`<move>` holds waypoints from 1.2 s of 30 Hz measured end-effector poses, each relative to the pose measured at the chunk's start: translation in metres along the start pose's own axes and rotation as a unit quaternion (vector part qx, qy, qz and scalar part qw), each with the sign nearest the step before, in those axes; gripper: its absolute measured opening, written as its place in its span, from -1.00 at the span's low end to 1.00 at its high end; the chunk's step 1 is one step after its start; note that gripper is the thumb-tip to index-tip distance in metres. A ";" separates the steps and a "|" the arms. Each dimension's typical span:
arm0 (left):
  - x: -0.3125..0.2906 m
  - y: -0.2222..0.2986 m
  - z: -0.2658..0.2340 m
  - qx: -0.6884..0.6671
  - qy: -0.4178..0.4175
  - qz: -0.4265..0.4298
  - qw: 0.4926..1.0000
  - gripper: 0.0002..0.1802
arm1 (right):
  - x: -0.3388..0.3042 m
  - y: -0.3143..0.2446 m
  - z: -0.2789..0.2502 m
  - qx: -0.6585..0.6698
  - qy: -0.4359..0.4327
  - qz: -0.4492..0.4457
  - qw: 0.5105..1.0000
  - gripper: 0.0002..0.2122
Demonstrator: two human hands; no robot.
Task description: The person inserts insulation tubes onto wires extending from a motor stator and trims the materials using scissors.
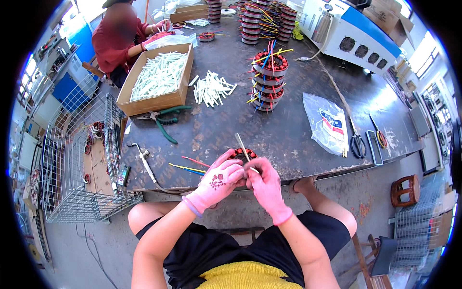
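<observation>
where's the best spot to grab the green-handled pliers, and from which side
Probably around both green handles, coming in from the right with the left hand, the nearer one. The pliers lie on the table with handles splayed toward the right and the jaw end pointing left, so the handles look easiest to close on.

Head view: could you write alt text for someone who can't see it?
Pink-gloved left hand and right hand meet at a red-wound ring by the edge of a dark table. Beyond are a stack of similar rings, green-handled pliers, a cardboard box of white sticks and a co-worker.
</observation>
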State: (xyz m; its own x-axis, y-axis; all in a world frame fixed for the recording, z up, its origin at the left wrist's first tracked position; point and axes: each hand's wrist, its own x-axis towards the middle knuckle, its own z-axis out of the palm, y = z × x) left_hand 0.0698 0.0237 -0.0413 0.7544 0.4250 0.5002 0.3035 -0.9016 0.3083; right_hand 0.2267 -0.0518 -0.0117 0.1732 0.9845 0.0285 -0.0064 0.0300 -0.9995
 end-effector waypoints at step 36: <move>0.011 0.023 -0.026 0.095 -0.116 -0.009 0.989 -0.54 | 0.010 0.029 -0.316 -0.542 0.272 0.051 0.794 -0.75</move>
State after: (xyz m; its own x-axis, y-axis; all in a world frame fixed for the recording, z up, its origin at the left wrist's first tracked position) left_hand 0.0703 0.0096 -0.0073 0.8545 0.4309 0.2901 0.4051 -0.9024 0.1472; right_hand 0.5392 -0.0960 -0.0445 0.6276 0.7435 0.2310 0.7518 -0.5017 -0.4278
